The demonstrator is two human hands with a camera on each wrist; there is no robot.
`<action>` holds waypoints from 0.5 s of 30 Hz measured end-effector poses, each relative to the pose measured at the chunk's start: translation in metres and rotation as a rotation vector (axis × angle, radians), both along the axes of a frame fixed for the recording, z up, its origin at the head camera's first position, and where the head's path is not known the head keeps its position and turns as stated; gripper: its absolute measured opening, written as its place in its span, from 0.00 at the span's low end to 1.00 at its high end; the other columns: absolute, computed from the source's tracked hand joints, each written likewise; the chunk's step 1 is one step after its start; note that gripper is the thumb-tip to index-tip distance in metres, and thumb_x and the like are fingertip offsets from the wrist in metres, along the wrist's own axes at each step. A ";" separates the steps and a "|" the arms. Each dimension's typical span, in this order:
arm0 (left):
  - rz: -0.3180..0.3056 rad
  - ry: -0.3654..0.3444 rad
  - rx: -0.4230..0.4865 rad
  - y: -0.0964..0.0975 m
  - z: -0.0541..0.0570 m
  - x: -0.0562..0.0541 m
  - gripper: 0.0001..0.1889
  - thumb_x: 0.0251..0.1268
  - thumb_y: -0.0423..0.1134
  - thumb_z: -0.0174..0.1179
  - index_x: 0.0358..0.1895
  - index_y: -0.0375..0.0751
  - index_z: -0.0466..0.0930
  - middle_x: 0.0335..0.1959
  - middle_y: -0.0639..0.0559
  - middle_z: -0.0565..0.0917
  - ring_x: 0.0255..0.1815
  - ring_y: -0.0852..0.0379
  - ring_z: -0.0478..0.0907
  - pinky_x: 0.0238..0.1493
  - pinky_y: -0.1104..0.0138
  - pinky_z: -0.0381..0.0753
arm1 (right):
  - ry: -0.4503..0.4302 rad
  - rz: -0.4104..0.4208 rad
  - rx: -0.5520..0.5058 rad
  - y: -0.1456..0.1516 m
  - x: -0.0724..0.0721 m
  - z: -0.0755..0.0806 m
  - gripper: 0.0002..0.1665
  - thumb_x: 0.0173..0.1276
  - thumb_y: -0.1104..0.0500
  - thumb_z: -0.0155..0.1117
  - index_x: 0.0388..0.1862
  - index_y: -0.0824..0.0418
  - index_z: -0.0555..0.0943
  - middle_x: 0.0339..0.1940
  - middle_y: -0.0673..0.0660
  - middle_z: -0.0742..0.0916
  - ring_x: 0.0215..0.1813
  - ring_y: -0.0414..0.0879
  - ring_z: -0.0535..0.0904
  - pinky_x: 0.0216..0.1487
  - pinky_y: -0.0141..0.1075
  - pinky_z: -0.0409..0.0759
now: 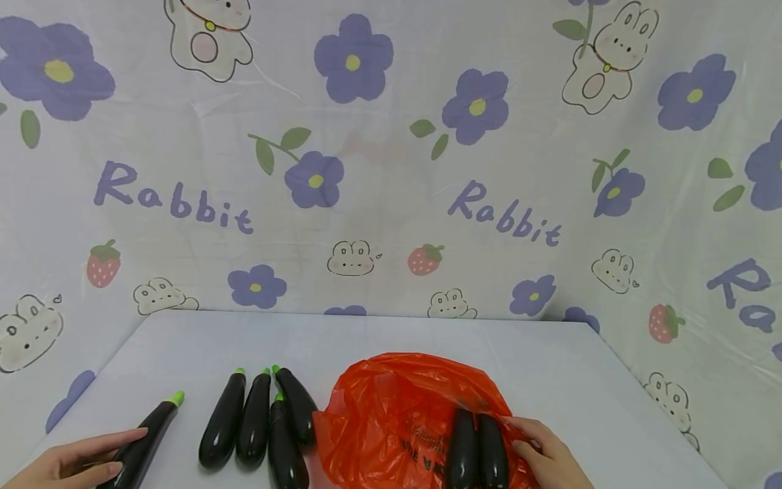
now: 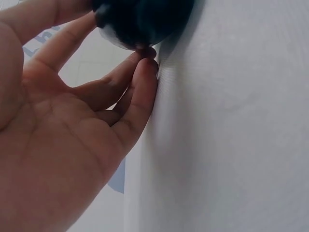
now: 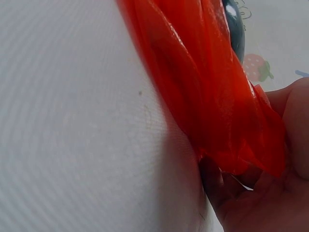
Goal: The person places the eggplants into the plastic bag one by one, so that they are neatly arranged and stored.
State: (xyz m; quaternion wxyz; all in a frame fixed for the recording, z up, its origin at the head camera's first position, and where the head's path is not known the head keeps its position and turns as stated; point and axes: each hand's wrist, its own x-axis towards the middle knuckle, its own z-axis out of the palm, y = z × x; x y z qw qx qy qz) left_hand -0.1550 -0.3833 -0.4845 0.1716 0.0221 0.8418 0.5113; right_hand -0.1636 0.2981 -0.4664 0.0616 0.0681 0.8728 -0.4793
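At the left of the head view my left hand (image 1: 76,463) grips a dark eggplant (image 1: 149,438) with a bright green stem end, thumb on the near side and fingers across the far side. Its rounded lower end (image 2: 142,21) shows at the top of the left wrist view. My right hand (image 1: 546,454) holds the right edge of a red plastic bag (image 1: 373,414), which lies with its mouth spread. Two eggplants (image 1: 461,448) lie side by side in the bag, next to the right fingers. In the right wrist view, crumpled red film (image 3: 207,92) runs into the fingers.
Several more eggplants (image 1: 222,424) lie close together between the left hand and the bag, stems pointing away. The white table (image 1: 379,331) ends at the back against a hanging cloth (image 1: 379,224) printed with rabbits, flowers and strawberries.
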 end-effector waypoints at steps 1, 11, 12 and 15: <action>0.004 0.005 -0.001 0.001 0.000 0.000 0.35 0.69 0.47 0.61 0.71 0.28 0.64 0.66 0.27 0.68 0.48 0.53 0.76 0.46 0.64 0.82 | -0.006 -0.005 -0.005 0.000 0.000 0.000 0.22 0.72 0.65 0.55 0.65 0.63 0.75 0.60 0.61 0.78 0.55 0.55 0.76 0.54 0.56 0.78; 0.047 0.015 0.042 0.004 0.001 0.001 0.36 0.66 0.46 0.64 0.70 0.28 0.65 0.67 0.29 0.68 0.58 0.45 0.77 0.50 0.58 0.81 | -0.012 -0.014 -0.013 -0.001 0.000 -0.001 0.23 0.72 0.65 0.54 0.65 0.63 0.74 0.59 0.60 0.78 0.53 0.53 0.77 0.53 0.55 0.78; 0.024 0.018 0.053 0.003 0.001 0.001 0.35 0.67 0.45 0.63 0.70 0.28 0.65 0.67 0.29 0.68 0.57 0.50 0.78 0.50 0.61 0.81 | -0.012 -0.014 -0.017 -0.001 0.000 -0.001 0.23 0.72 0.65 0.54 0.66 0.63 0.74 0.59 0.60 0.78 0.53 0.53 0.77 0.53 0.55 0.78; -0.048 0.013 0.067 0.001 0.001 0.000 0.32 0.71 0.43 0.59 0.70 0.27 0.64 0.64 0.30 0.70 0.49 0.66 0.77 0.45 0.67 0.81 | -0.012 -0.013 -0.023 -0.001 0.000 -0.002 0.23 0.73 0.65 0.54 0.66 0.63 0.74 0.60 0.61 0.77 0.54 0.54 0.76 0.54 0.55 0.78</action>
